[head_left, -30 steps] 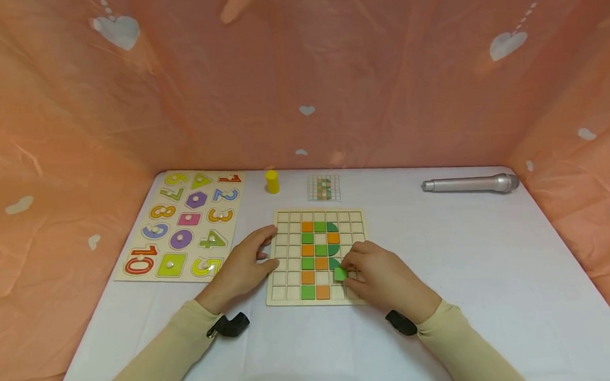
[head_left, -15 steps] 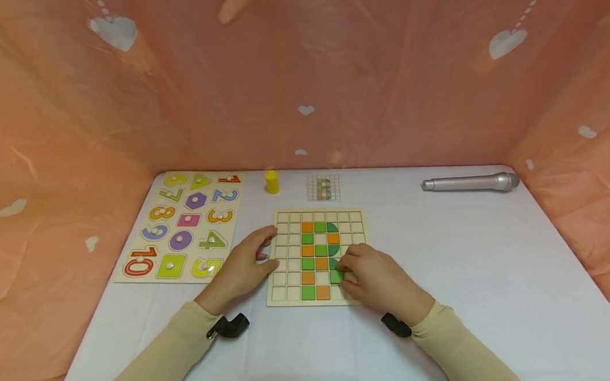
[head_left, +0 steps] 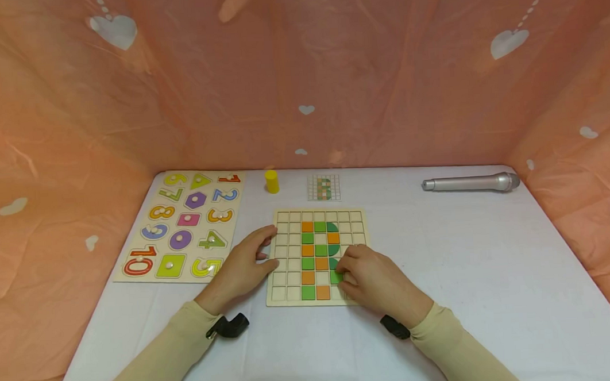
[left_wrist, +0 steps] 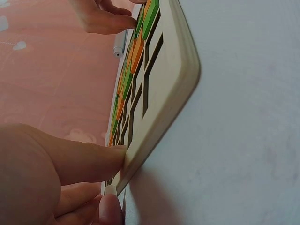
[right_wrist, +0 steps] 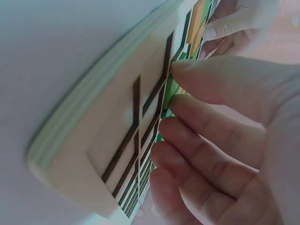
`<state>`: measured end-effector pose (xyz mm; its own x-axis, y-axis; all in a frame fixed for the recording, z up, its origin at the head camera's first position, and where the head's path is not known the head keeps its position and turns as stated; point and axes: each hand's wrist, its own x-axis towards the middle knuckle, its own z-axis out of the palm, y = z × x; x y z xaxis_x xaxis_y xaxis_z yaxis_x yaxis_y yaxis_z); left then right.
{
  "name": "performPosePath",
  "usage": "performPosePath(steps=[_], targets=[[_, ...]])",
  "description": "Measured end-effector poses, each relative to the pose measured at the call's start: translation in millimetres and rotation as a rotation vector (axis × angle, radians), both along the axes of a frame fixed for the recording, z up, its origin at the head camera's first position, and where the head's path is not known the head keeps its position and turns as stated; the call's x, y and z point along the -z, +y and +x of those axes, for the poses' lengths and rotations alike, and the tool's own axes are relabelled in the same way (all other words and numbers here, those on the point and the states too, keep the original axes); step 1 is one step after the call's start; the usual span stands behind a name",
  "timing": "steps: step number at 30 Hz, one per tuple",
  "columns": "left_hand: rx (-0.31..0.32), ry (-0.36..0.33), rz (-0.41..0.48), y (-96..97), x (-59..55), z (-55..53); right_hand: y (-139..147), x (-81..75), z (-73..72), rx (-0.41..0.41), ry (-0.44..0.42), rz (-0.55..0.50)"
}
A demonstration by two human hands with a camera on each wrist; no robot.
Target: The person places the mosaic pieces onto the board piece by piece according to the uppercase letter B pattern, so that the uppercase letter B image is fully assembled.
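Note:
A square wooden grid board (head_left: 289, 303) lies on the white tabletop, with orange, light green and dark green tiles set in its middle columns. My right hand (head_left: 377, 276) is over the board's lower right part, thumb and index finger pinching a light green square tile (head_left: 336, 277) at its cell. The right wrist view shows those fingertips right at the green tile (right_wrist: 170, 93). My left hand (head_left: 239, 271) rests at the board's left edge, its thumb (left_wrist: 101, 161) on the wooden rim and its fingers spread along the side. The right hand hides several cells.
A wooden puzzle board (head_left: 151, 278) with numbers and shapes lies to the left, beside the left hand. Behind the grid board are a yellow cylinder (head_left: 272, 182) and a small printed pattern card (head_left: 323, 188). A silver microphone (head_left: 470, 183) lies at the back right.
The right hand has moved slightly left and lowered the light green tile, tilted earlier, into the cell below the lowest dark green piece. The left hand has stayed at the board's edge.

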<state>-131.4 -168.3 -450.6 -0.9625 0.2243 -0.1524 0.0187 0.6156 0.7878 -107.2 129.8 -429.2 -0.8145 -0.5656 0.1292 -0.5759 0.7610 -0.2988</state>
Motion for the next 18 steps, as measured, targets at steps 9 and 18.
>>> performPosePath(steps=[9,18], targets=[[-0.001,-0.008,0.004,1.0,-1.9,0.0,0.9,-1.6,0.3,-0.016,0.007,0.006],[-0.004,-0.019,0.003,0.2,-0.5,-0.3,4.2,-6.7,-1.4,-0.005,0.014,-0.001]])
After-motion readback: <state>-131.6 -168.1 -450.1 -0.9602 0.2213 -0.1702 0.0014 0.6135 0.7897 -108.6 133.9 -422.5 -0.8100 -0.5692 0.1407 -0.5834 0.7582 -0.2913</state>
